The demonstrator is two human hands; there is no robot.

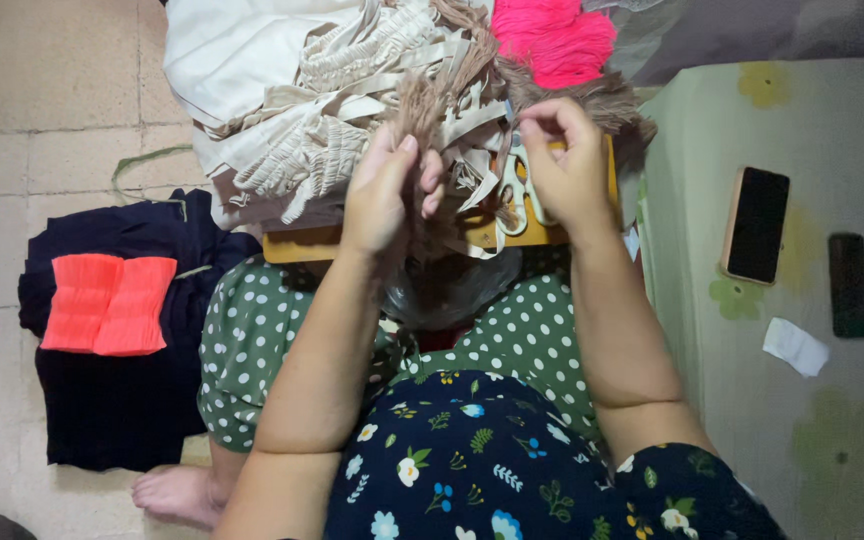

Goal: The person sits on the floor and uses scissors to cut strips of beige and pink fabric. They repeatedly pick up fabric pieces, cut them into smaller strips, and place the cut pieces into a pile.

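Brown yarn tuft at upper centre is pinched in the left hand grip, while the right hand grip pinches its strands.

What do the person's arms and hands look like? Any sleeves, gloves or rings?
Both arms are bare from above the elbow down. The left hand and right hand wear no gloves, and no rings or bracelets show. The only clothing near the arms is a dark blue flowered top.
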